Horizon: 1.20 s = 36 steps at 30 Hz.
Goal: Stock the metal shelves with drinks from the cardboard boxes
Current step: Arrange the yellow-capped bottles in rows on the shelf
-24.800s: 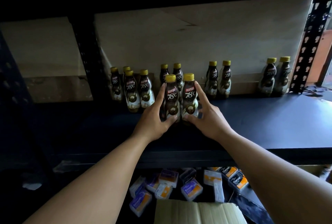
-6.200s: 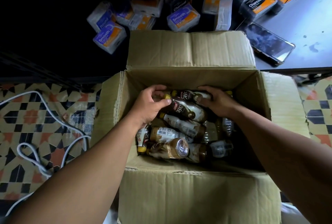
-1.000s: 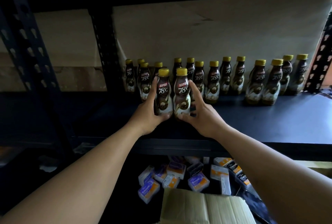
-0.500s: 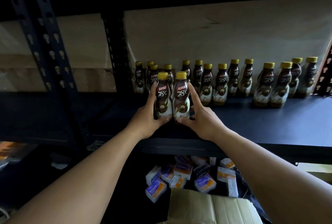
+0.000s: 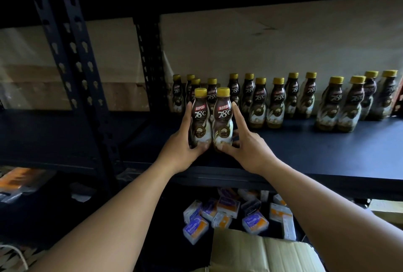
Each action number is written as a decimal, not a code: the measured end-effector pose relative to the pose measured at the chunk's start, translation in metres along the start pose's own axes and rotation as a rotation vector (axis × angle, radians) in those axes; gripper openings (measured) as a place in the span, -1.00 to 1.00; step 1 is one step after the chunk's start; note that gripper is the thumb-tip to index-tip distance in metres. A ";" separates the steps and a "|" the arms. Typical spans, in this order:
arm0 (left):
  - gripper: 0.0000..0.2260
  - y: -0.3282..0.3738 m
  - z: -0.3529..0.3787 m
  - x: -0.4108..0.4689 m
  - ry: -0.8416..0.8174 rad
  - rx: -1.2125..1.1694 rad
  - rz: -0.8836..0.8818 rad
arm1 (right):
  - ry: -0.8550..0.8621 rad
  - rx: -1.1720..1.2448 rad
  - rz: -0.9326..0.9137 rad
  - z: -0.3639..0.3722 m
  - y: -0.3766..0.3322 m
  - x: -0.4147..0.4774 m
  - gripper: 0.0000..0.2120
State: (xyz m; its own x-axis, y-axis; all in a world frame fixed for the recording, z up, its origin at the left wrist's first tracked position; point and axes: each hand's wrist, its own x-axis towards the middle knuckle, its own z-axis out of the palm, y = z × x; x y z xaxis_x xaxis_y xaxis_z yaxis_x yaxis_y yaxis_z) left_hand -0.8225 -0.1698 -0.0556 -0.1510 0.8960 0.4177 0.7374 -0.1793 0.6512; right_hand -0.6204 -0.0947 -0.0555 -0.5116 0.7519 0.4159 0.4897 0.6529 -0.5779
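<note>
The left hand [image 5: 183, 141] closes its grip around the left bottle [image 5: 200, 119], thumb across the lower front. The right hand [image 5: 246, 147] grips the right bottle [image 5: 222, 119], thumb at the base and forefinger stretched up its side. Both yellow-capped coffee bottles stand upright, pressed together at centre frame, near the front of the dark metal shelf [image 5: 305, 151].

This looks like the placing step, though it is hard to tell whether the bases touch the shelf. The next move likely calls for sliding the pair back towards the rows of bottles [image 5: 277, 101] along the back, then letting go. Bottles stand close behind, so a hard push could topple them.

Open shelf lies at right of frame. The shelf's front edge runs just under the wrists. A perforated upright post [image 5: 72, 53] stands at left. The cardboard box [image 5: 250, 252] shows at the bottom edge.
</note>
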 end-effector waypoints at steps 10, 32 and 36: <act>0.13 -0.001 0.002 -0.002 0.016 0.023 -0.001 | -0.031 0.008 -0.022 0.000 -0.001 -0.003 0.14; 0.02 -0.005 0.001 -0.002 0.044 -0.023 0.019 | -0.041 -0.013 -0.040 0.000 -0.002 -0.003 0.10; 0.01 -0.006 0.000 -0.001 0.035 -0.025 0.018 | -0.046 -0.012 -0.031 0.000 -0.003 -0.003 0.10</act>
State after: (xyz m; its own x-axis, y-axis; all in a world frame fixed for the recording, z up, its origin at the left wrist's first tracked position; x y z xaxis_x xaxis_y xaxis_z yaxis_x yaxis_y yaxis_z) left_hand -0.8264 -0.1697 -0.0601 -0.1613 0.8777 0.4513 0.7237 -0.2057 0.6588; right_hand -0.6204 -0.0985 -0.0550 -0.5588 0.7261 0.4007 0.4812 0.6774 -0.5564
